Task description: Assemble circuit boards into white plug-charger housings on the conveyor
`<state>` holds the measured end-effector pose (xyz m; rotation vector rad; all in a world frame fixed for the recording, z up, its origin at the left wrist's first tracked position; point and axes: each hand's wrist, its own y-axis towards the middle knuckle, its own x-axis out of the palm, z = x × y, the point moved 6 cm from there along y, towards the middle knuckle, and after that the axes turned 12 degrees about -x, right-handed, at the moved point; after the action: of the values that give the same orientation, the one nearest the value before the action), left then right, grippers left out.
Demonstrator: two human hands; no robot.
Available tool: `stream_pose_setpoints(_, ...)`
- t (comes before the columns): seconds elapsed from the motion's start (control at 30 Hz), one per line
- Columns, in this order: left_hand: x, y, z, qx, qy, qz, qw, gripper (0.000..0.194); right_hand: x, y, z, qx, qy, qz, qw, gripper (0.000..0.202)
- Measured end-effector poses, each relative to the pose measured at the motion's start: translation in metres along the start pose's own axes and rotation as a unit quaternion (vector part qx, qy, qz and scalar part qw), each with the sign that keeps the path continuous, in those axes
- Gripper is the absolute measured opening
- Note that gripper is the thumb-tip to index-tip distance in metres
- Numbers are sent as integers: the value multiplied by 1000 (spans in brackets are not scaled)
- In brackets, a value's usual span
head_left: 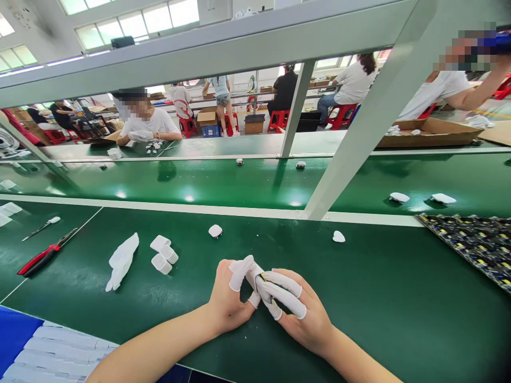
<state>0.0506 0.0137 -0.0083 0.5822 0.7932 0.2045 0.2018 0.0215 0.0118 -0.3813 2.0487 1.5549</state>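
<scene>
White finger cots cover several fingertips on both hands. My left hand (235,292) pinches one side of a small white plastic housing (252,274) above the green table. On its other side, my right hand (301,308) closes its fingers round the same housing. A black and yellow bit (262,277) shows at the housing's edge between the hands; the rest of it is hidden by the fingers. Just beyond my hands lies a rounded white piece (215,231) with dark parts beneath it. Three open white plastic cases (162,263) sit together to the left.
Left are red-handled pliers (42,259), a thin tool (42,227) and a crumpled white glove (123,260). A panel of circuit boards (475,244) lies right. White pieces (399,197) rest on the green belt (191,181) behind. A slanted metal post (359,127) stands ahead; a co-worker (149,122) sits opposite.
</scene>
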Motion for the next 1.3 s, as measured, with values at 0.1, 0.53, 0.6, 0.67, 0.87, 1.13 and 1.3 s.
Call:
stream_pose_setpoints(0.1,1,1,3,25,25,-5,999,61,-1,0,4,15,10,2,1000,47)
stream_pose_setpoints(0.53,-2,23,-33,-196,-35,-69,978,39,-17,-15,1,14,-28,53,998,59)
stream_pose_setpoints(0.6,1,21,-28,-164,-36,-78,983,40,-14,-18,5,47,-1,43,998,57)
stream_pose_setpoints(0.67,4,17,-22,-135,-39,-86,986,42,-9,-19,8,71,26,39,996,55)
stream_pose_setpoints(0.87,5,14,-15,-92,-68,-80,990,43,-15,-3,2,59,50,82,994,49)
stream_pose_setpoints(1.13,5,14,-9,-63,-104,-86,989,45,-15,5,-2,51,100,72,991,48)
stream_pose_setpoints(1.3,12,13,-10,-80,-155,-136,975,43,-9,1,3,104,55,10,993,42)
